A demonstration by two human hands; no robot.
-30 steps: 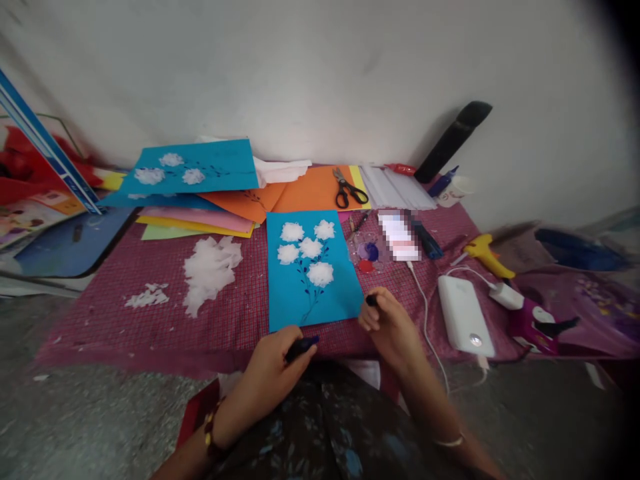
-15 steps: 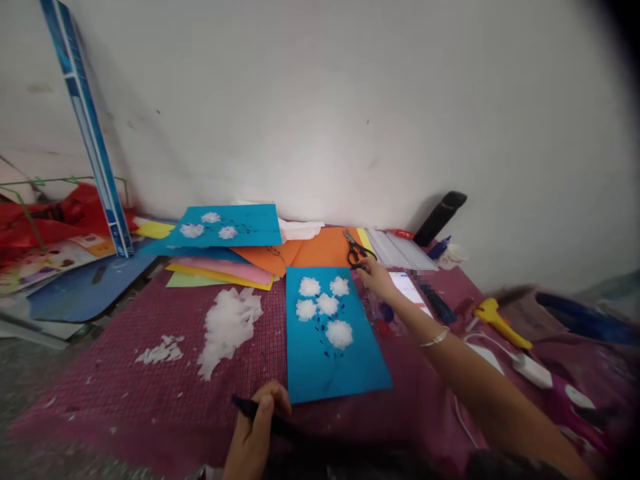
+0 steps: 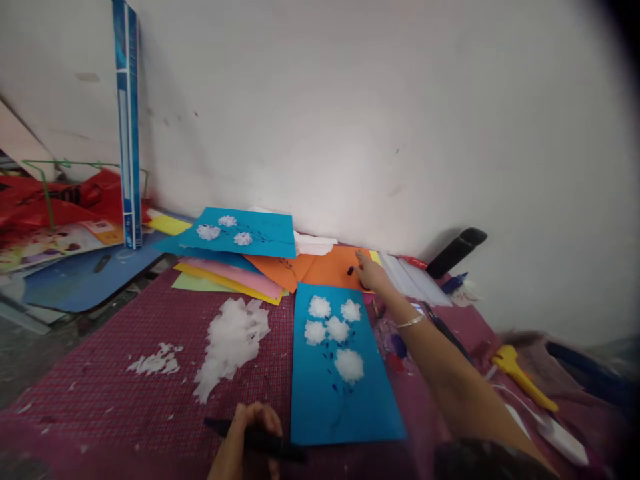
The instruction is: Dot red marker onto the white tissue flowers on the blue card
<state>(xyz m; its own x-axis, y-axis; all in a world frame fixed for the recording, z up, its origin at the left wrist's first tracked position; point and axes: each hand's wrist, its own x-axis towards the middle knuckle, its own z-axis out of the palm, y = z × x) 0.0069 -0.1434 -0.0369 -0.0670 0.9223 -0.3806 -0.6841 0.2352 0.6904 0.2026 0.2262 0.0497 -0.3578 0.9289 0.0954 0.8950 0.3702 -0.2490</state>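
My left hand point(image 3: 249, 430), at the bottom near the table's front edge, is closed around a dark marker point(image 3: 273, 443). To its right lies a blue sheet point(image 3: 320, 420) with several fluffy white paper flowers point(image 3: 349, 365) and small dark blue petal-like marks. My right hand point(image 3: 373, 273) reaches beyond the sheet's far edge, over orange paper point(image 3: 337, 262). At its fingertips is a small dark blue piece point(image 3: 351, 271), seemingly pinched; its kind is unclear. Scraps of torn white tissue point(image 3: 233, 340) lie left of the sheet.
Another blue sheet point(image 3: 273, 233) with white flowers rests on stacked coloured papers at the back. A smaller heap of white scraps point(image 3: 157, 360) lies at left. A yellow glue gun point(image 3: 520, 377), white cord and a black cylindrical thing point(image 3: 457, 252) are at right. Behind is a wall.
The black scissors seen by my right hand are no longer visible at that spot. My right fingers now show a small dark blue piece. My left hand and marker appear lower as the view shifts.
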